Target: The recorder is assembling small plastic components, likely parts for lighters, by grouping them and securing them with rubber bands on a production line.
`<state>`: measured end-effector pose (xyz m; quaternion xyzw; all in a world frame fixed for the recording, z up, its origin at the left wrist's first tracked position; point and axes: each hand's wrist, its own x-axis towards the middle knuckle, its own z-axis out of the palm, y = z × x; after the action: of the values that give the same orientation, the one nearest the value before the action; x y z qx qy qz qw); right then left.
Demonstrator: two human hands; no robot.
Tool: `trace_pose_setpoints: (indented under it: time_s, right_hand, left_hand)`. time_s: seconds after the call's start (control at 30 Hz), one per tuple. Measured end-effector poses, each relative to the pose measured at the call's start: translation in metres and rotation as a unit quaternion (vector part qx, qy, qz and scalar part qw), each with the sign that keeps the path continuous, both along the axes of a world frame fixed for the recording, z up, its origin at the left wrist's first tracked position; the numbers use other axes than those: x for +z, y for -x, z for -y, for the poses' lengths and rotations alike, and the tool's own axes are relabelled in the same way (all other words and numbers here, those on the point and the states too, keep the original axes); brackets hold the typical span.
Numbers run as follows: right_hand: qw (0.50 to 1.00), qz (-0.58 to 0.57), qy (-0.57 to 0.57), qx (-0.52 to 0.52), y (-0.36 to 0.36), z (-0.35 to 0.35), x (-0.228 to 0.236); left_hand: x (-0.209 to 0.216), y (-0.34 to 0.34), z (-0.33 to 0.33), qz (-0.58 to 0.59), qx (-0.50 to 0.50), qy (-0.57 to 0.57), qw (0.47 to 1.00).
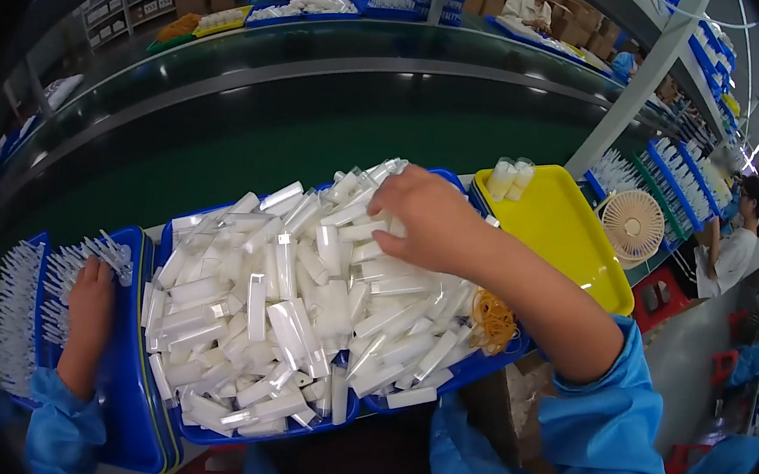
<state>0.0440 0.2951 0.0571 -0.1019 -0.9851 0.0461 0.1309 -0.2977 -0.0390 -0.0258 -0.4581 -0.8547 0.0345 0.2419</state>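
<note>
A large heap of white plastic tubes, many with clear ends or sleeves, fills two blue trays in front of me. Over the heap's far right part is my right hand, its fingers bent and its thumb apart from them, with tubes beneath. At the far left, my left hand reaches into a blue tray of thin, clear-white plastic sticks. Its fingers are drawn together among the sticks, and the fingertips are hidden. A bundle of tan rubber bands lies at the heap's right edge.
A yellow tray at the right carries a few clear cups with pale contents. Beyond it stand a beige fan and stacked blue trays. A green conveyor belt runs behind the trays, with people seated across it. A metal post rises at the right.
</note>
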Motion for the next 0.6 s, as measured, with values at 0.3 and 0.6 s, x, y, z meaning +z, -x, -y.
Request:
trace_pose_setpoints:
  time_s: [0.3, 0.6]
  right_hand:
    - [0.987, 0.137, -0.086, -0.02, 0.037, 0.028, 0.002]
    - [0.989, -0.032, 0.139, -0.021, -0.023, 0.059, 0.039]
  left_hand:
    - [0.045, -0.035, 0.017, 0.137, -0.026, -0.06, 0.988]
    - [0.081, -0.188, 0.07, 0.497, -0.181, -0.399, 0.749]
